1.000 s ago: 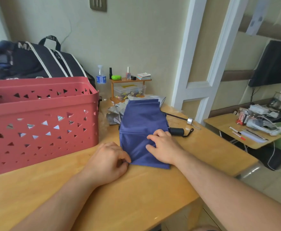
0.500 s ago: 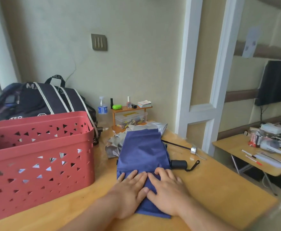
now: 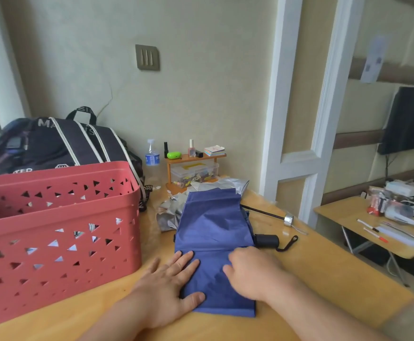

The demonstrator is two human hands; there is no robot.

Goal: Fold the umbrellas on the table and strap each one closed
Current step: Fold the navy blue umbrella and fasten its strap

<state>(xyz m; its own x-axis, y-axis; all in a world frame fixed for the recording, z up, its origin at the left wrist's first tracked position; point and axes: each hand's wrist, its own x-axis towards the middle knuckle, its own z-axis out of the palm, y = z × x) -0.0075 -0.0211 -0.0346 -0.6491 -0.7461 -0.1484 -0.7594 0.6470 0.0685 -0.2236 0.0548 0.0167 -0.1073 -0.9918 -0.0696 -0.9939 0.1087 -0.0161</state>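
Under the left hand's (image 3: 163, 289) fingers (image 3: 185, 260) lies the umbrella's (image 3: 213, 232) matt blue cloth, lightly creased. The table (image 3: 324, 271) beside them looks like glossy wood. Left of the fingers, the red basket (image 3: 53, 232) is smooth, perforated plastic.

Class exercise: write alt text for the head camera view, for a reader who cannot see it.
Two bare hands, the left hand flat and the right hand blurred, press a flattened blue fabric umbrella onto a wooden table. Its black handle lies at the right, and a red perforated plastic basket stands at the left.
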